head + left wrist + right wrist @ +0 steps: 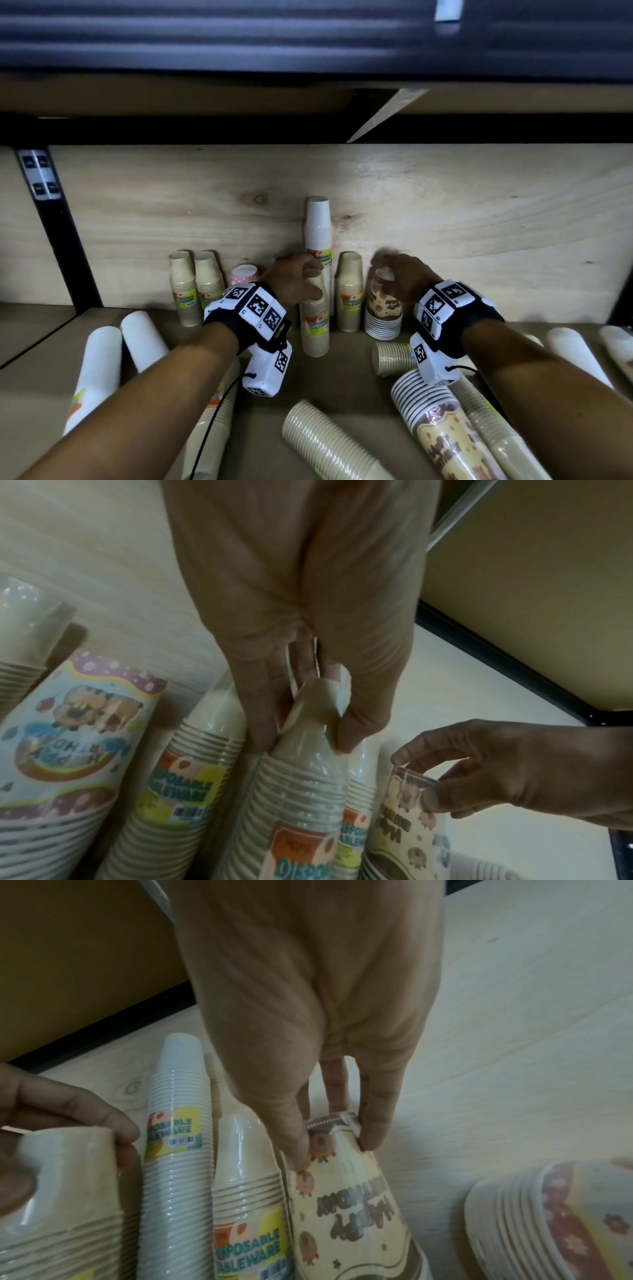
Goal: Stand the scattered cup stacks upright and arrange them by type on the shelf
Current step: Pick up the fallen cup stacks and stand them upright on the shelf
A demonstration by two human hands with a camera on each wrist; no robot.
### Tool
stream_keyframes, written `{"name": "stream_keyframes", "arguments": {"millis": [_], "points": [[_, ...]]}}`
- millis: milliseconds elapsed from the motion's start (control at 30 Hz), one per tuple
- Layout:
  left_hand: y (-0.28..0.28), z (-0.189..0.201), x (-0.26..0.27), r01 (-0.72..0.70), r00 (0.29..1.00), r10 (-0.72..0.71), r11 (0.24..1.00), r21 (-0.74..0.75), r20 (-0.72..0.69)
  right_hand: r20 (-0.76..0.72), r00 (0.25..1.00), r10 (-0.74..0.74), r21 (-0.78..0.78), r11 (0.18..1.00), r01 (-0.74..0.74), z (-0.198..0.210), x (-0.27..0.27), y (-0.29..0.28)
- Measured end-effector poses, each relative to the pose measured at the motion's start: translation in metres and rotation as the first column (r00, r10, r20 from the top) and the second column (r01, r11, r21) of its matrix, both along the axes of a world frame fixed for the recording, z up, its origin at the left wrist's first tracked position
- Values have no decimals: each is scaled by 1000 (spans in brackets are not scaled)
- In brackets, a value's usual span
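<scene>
At six o'clock in the head view, nearest the lens, a ribbed beige stack (329, 445) lies on its side on the shelf board (342, 383), with a brown-patterned stack (442, 428) lying at five o'clock and white stacks (99, 370) lying at eight.

Toward twelve o'clock, against the plywood back panel (445, 222), the left hand (298, 277) pinches the top of an upright beige stack (314, 318), fingers curled round its wrapped tip. The right hand (400, 277) pinches the top of an upright patterned stack (383, 308), fingertips clamped on its rim.

Both stacks are held only at their narrow tops, so I judge that a sideways tug could tip the base out. The beige stack stands just beside a tall white stack (319, 240) and another beige one (349, 291); knocking either may topple the row. The slick plastic wrap could also slip through the pinch.
</scene>
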State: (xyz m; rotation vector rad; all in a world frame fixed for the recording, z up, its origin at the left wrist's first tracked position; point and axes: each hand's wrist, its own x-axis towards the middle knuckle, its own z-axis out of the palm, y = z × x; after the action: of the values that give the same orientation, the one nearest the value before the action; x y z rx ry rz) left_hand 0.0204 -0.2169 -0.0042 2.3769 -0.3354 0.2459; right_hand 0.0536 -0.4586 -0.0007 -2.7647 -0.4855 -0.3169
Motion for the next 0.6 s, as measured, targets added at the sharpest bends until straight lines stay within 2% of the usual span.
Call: {"name": "stream_keyframes", "arguments": {"millis": [167, 600], "points": [[-1, 1, 1, 29, 1000, -29, 998, 64, 8, -9, 1000, 6, 54, 999, -6, -3, 5, -1], [-2, 0, 3, 14, 999, -11, 997, 75, -37, 5, 1000, -17, 65, 998, 16, -5, 3, -1]]}}
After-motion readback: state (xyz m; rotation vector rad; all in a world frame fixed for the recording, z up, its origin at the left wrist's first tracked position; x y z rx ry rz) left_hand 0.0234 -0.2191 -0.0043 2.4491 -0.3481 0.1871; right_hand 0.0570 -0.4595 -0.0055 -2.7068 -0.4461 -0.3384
